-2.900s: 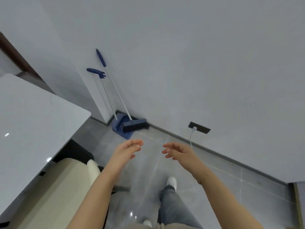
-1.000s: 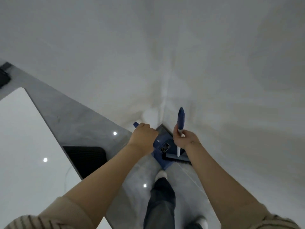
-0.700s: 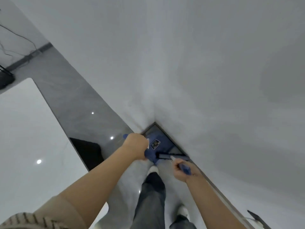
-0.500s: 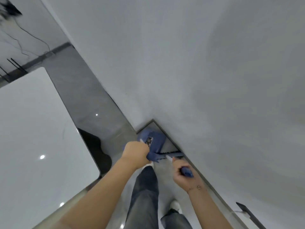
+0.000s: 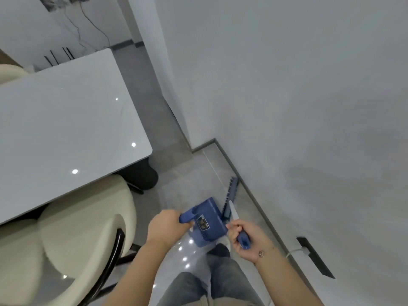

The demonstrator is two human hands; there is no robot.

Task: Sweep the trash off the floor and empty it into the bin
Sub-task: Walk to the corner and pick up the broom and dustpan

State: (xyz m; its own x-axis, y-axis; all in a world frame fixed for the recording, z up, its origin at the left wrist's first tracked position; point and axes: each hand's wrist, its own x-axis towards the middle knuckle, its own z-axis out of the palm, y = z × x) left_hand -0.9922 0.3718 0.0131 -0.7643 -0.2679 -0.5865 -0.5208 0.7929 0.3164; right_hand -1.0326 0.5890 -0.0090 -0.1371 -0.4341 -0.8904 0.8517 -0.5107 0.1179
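Note:
My left hand (image 5: 164, 226) is closed around the blue handle of a blue dustpan (image 5: 207, 223), which hangs just above the grey floor in front of my legs. My right hand (image 5: 247, 241) grips the blue end of a broom handle; its white shaft runs forward to the dark blue broom head (image 5: 230, 191), lying close to the baseboard. No trash and no bin show in the head view.
A white glossy table (image 5: 66, 129) fills the left, with a cream chair (image 5: 84, 235) tucked beside it. The white wall (image 5: 287, 107) runs along the right, with a dark socket plate (image 5: 313, 257) and a white cable low down. A passage of floor (image 5: 141, 89) leads away between table and wall.
Both hands took hold of the dustpan and broom at the wall corner and pulled them out of it. My view has swung left, bringing the table and chair into sight.

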